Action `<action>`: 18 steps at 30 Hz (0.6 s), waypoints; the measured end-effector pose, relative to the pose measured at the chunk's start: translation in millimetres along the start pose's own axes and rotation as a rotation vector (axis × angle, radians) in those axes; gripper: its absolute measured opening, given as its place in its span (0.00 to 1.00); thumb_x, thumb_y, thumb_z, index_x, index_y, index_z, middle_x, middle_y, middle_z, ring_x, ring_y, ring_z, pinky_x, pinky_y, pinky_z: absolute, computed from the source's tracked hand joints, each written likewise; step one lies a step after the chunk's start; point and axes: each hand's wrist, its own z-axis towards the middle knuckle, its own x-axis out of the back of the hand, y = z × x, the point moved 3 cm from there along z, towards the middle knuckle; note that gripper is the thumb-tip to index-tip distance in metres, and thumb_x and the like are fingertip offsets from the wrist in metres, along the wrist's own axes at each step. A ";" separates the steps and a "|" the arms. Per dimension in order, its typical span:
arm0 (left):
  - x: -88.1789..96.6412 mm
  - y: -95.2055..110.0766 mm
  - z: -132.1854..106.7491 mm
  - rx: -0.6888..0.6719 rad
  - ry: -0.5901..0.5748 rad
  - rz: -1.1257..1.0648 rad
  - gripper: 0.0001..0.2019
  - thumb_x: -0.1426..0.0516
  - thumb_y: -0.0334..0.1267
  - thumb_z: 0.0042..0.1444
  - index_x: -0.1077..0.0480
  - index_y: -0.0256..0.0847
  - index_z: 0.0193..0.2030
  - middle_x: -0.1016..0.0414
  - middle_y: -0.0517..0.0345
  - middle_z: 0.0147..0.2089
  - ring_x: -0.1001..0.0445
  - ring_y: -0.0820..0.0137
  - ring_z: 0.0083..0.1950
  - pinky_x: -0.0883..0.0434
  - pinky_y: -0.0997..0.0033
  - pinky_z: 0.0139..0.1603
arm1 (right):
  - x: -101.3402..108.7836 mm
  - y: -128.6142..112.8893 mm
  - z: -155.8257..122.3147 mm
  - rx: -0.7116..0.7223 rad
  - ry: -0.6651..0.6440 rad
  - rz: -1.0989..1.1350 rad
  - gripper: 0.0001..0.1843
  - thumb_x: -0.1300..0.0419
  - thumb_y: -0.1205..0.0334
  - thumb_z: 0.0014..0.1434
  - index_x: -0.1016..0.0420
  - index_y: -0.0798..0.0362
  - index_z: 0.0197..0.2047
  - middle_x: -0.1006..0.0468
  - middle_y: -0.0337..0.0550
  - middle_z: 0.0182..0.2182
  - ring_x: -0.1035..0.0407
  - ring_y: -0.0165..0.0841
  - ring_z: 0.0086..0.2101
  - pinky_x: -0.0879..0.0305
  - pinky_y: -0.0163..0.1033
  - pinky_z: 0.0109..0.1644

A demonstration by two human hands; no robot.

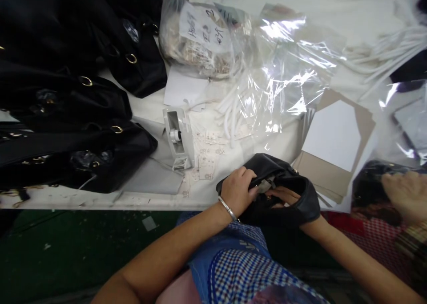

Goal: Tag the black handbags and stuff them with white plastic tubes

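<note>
Left hand (pixel 237 189): fingers curled over the rim of a soft black leather-like bag (pixel 276 216), gripping it.
Right hand (pixel 283 195): partly hidden, fingers showing inside the bag's mouth; cannot tell whether they hold anything.
Black bag: open-mouthed, at the near edge of the white surface (pixel 207 199).
Right of bag: stacked brown and white card sheets (pixel 336 135).
Left of bag: grey box-shaped plastic holder (pixel 182 147).
Far left: black bags with gold-coloured rings (pixel 128 150).
</note>
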 end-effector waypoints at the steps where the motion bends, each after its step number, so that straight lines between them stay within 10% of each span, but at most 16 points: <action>1: -1.3 -2.0 0.7 0.003 -0.004 -0.033 0.11 0.39 0.41 0.51 0.33 0.44 0.40 0.31 0.59 0.40 0.31 0.68 0.43 0.32 0.70 0.40 | -1.4 -2.4 1.6 0.019 -0.005 0.008 0.11 0.45 0.59 0.60 0.24 0.49 0.42 0.21 0.43 0.37 0.26 0.37 0.40 0.31 0.46 0.51; 10: 0.3 -9.3 5.4 0.032 -0.032 -0.252 0.07 0.38 0.38 0.49 0.28 0.44 0.36 0.27 0.61 0.36 0.29 0.70 0.38 0.33 0.73 0.35 | -24.8 15.4 -8.9 -0.103 -0.214 0.140 0.17 0.47 0.63 0.60 0.30 0.47 0.53 0.24 0.46 0.47 0.29 0.41 0.47 0.29 0.48 0.51; 18: 2.8 -19.5 10.4 0.095 -0.129 -0.395 0.08 0.39 0.38 0.49 0.25 0.47 0.38 0.23 0.63 0.35 0.27 0.72 0.36 0.31 0.75 0.37 | -40.4 19.6 -3.8 -0.350 -0.298 0.442 0.18 0.52 0.65 0.59 0.28 0.47 0.50 0.23 0.45 0.40 0.25 0.35 0.32 0.24 0.38 0.31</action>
